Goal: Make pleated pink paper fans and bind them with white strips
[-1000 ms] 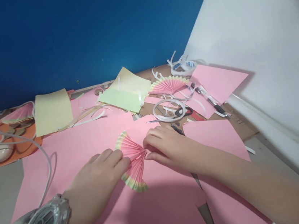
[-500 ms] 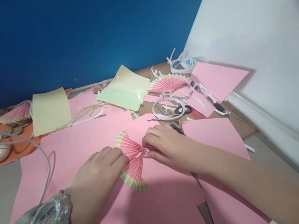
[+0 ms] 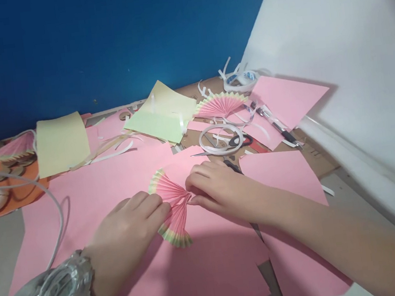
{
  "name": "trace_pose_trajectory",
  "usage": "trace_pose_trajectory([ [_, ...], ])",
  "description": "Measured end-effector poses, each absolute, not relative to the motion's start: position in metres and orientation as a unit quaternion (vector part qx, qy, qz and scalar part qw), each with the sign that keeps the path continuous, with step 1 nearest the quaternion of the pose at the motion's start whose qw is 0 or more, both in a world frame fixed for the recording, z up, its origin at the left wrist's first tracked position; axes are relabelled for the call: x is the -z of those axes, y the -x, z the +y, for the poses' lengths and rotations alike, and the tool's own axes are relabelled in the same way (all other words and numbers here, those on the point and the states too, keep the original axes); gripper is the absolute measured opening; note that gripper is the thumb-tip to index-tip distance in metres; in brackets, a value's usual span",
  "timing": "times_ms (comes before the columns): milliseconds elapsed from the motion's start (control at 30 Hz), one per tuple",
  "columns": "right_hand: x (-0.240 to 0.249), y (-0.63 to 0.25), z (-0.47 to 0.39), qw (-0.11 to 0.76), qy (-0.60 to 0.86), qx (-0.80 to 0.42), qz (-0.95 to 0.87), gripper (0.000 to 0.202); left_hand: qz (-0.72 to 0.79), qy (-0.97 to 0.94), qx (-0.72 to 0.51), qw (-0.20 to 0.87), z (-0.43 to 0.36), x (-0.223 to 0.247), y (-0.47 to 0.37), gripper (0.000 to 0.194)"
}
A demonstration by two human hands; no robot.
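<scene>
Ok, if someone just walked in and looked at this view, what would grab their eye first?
Probably the pleated pink fan at centre, pressed flat onto the big pink sheet between the left hand and the right hand. Next, the deep blue wall behind, and a second finished fan farther back beside the scissors.

A grey table [image 3: 1, 249] carries large pink paper sheets [image 3: 109, 187], an orange mat [image 3: 12, 197] at its left edge, and brown cardboard [image 3: 324, 163] toward its right edge.

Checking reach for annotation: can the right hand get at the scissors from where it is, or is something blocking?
Probably yes. The right hand rests at the pleated paper fan, and the scissors lie just beyond its knuckles on the table. Only a loose white tape loop lies over them; nothing stands between.
</scene>
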State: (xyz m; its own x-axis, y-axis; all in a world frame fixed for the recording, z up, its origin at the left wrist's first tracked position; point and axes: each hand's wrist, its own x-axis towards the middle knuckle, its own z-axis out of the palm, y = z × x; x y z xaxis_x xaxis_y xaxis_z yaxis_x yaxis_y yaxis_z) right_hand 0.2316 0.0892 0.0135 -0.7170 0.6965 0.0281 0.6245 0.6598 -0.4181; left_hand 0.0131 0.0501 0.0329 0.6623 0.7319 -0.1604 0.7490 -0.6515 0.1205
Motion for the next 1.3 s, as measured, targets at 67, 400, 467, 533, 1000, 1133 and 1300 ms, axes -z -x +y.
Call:
trace_pose_trajectory([
  [67, -0.013, -0.232, 0.089, 0.095, 0.363, -0.191, -0.907, 0.013, 0.399, -0.912, 0.047, 0.081, 0.051, -0.033, -0.013, 0.026],
  [400, -0.012, -0.232, 0.089, 0.098, 0.356, -0.179, -0.912, 0.013, 0.386, -0.915, -0.003, 0.113, 0.053, -0.024, -0.011, 0.027],
  [467, -0.012, -0.232, 0.089, 0.095, 0.355, -0.178, -0.913, 0.013, 0.387, -0.915, -0.007, 0.118, 0.053, -0.022, -0.01, 0.028],
  [533, -0.012, -0.232, 0.089, 0.093, 0.355, -0.178, -0.913, 0.012, 0.39, -0.913, -0.005, 0.123, 0.053, -0.021, -0.01, 0.031],
  [1000, -0.009, -0.23, 0.089, 0.089, 0.334, -0.155, -0.925, 0.015, 0.407, -0.906, 0.001, 0.118, 0.054, -0.022, -0.011, 0.019],
  [1133, -0.009, -0.23, 0.089, 0.085, 0.322, -0.153, -0.931, 0.015, 0.417, -0.901, 0.013, 0.117, 0.052, -0.021, -0.014, 0.015],
  [1300, -0.007, -0.23, 0.089, 0.086, 0.318, -0.143, -0.933, 0.016, 0.416, -0.903, -0.007, 0.111, 0.053, -0.02, -0.013, 0.015],
])
